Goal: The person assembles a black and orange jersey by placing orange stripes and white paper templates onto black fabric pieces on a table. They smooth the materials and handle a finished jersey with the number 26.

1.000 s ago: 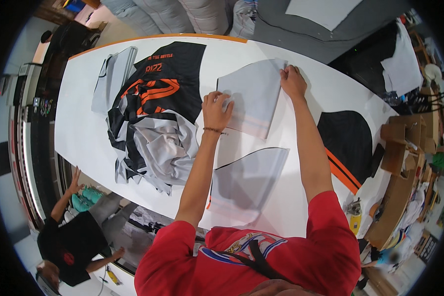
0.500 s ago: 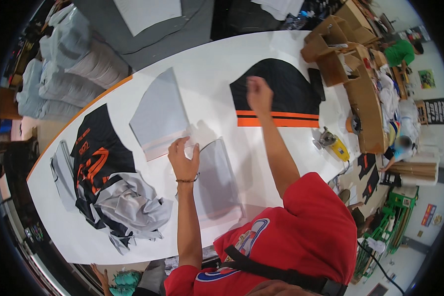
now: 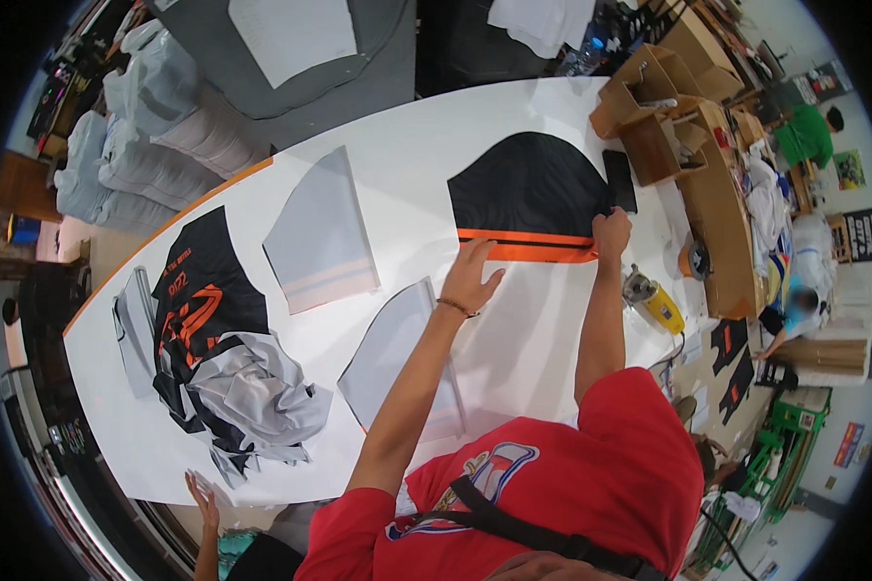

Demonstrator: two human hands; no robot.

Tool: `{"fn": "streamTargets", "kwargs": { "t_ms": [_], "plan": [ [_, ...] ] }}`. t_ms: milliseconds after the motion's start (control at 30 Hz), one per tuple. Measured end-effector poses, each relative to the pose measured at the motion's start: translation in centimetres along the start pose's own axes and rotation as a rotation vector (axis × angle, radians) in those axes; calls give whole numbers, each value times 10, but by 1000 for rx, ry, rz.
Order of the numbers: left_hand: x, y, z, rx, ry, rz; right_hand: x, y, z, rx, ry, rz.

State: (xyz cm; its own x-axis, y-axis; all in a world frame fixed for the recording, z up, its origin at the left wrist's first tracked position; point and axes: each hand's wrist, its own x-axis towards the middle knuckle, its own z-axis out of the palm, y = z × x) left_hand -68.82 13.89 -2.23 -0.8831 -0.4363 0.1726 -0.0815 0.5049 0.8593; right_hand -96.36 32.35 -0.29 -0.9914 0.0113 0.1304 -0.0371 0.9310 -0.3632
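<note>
A black fabric panel (image 3: 528, 189) with a rounded top and an orange-striped straight edge lies on the white table. My right hand (image 3: 610, 234) pinches its right lower corner, fingers closed. At the panel's lower left, my left hand (image 3: 470, 276) rests its outstretched fingertips on the orange stripe, thumb apart. Left of my hands lies a grey fabric panel (image 3: 320, 228) with a faint striped edge. A second grey panel (image 3: 383, 353) is partly hidden under my left forearm.
Black, orange and grey fabric pieces (image 3: 262, 387) are heaped at left. A yellow electric cutter (image 3: 661, 305), a tape roll (image 3: 695, 259), a dark phone-like slab (image 3: 620, 181) and cardboard boxes (image 3: 717, 213) stand at right. Another person's hand (image 3: 203, 499) shows near the lower-left table edge.
My right hand has come down from over the black panel to its right corner. My left hand has moved right from the grey panels onto the orange stripe, whose band now looks narrower.
</note>
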Motion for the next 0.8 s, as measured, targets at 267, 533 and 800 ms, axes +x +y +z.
{"fn": "streamTargets", "kwargs": {
  "t_ms": [267,533,800],
  "plan": [
    [31,-23,25,-622,232,-527,-100,-135,-3,178,-419,-665],
    [42,-23,26,-258,394,-545,-98,-106,9,363,-332,-415],
    [41,-25,20,-158,411,-503,-84,-64,22,158,-144,-309]
  ]
}}
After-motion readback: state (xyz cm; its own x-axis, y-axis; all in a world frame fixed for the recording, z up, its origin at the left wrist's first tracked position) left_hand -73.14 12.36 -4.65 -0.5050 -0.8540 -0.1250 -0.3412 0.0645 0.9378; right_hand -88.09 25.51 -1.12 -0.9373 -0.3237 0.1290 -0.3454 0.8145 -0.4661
